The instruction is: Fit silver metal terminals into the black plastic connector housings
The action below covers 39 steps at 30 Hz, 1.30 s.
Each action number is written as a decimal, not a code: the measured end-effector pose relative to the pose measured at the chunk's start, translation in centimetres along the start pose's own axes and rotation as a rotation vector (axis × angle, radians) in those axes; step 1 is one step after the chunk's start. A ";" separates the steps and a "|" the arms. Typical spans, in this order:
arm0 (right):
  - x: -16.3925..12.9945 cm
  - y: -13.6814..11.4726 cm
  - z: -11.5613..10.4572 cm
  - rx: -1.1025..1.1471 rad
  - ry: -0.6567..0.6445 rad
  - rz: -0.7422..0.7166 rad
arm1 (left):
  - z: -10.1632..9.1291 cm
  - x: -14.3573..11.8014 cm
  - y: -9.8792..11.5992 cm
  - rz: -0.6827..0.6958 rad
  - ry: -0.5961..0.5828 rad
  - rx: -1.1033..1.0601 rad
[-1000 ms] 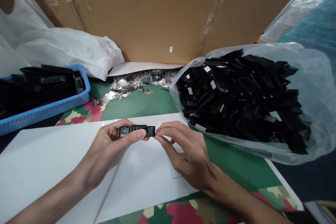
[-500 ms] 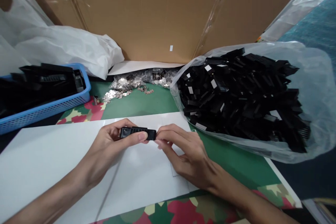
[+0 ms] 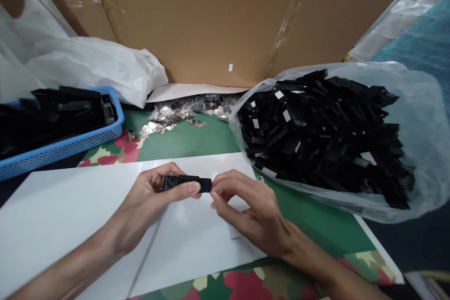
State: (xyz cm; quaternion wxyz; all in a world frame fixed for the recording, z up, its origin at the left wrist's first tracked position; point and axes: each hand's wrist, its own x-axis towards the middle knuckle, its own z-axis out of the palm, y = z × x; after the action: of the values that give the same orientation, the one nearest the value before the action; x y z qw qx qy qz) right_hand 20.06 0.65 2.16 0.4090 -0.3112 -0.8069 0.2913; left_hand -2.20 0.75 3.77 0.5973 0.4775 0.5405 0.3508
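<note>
Barely shifted, both hands' fingers [image 3: 191,188] pinch the black clip [image 3: 186,182] (above open white sheet [image 3: 63,206]).

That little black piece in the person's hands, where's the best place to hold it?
Probably by its long sides near the left end, coming from the left, as the left hand does now. The black piece is a slim bar lying level, and that grip leaves its right end free for the right hand fingertips.

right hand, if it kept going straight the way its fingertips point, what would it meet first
The right hand points left, its fingertips already at the end of the small black plastic part that the left hand holds. It would press into that part first, though exact contact is hard to judge.
</note>
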 end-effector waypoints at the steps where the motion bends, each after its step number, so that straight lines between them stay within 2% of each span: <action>1: 0.0 0.1 -0.1 0.029 0.005 0.014 | -0.1 0.0 -0.1 0.009 0.004 0.004; 4: 0.3 0.5 -0.9 0.134 -0.063 0.140 | -0.2 -0.3 -0.4 0.117 0.080 0.104; 7: 0.8 1.0 -2.4 0.219 -0.167 0.366 | 0.0 -0.9 -0.9 0.369 0.207 0.351; 9: 1.0 1.1 -3.2 0.247 -0.176 0.452 | 0.1 -1.3 -1.2 0.571 0.233 0.492; 12: 1.1 1.0 -3.3 0.268 -0.203 0.429 | 0.4 -1.6 -1.6 0.807 0.236 0.584; 14: 0.9 1.0 -2.6 0.257 -0.231 0.347 | 0.5 -1.7 -1.8 0.873 0.257 0.625; 19: 0.1 1.7 -0.3 0.014 -0.216 0.053 | 0.7 -2.0 -2.4 0.880 0.254 0.662; 23: -0.3 2.7 1.1 -0.146 -0.105 -0.119 | 1.0 -2.2 -2.7 0.922 0.232 0.672; 28: -0.2 2.7 1.2 -0.229 -0.055 -0.285 | 0.9 -2.3 -2.6 0.899 0.226 0.696; 31: 0.0 2.1 0.9 -0.312 -0.028 -0.314 | 0.8 -2.2 -2.6 0.872 0.241 0.730; 33: 0.5 1.9 0.1 -0.385 0.074 -0.242 | 0.7 -2.0 -2.9 0.861 0.285 0.782; 35: 1.3 2.0 -1.5 -0.477 0.210 -0.113 | 0.3 -1.4 -3.2 0.842 0.359 0.828; 37: 2.6 2.2 -4.6 -0.599 0.347 0.000 | -0.9 -0.3 -3.6 0.799 0.436 0.886; 39: 3.8 2.5 -8.8 -0.767 0.505 0.065 | -3.0 1.2 -3.8 0.779 0.473 0.990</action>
State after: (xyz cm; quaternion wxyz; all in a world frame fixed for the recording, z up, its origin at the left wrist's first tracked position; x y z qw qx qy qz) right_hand 26.35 6.99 6.59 0.4386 -0.5264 -0.7214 -0.1008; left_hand -5.29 1.34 -0.10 0.0032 0.7654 0.5420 0.3469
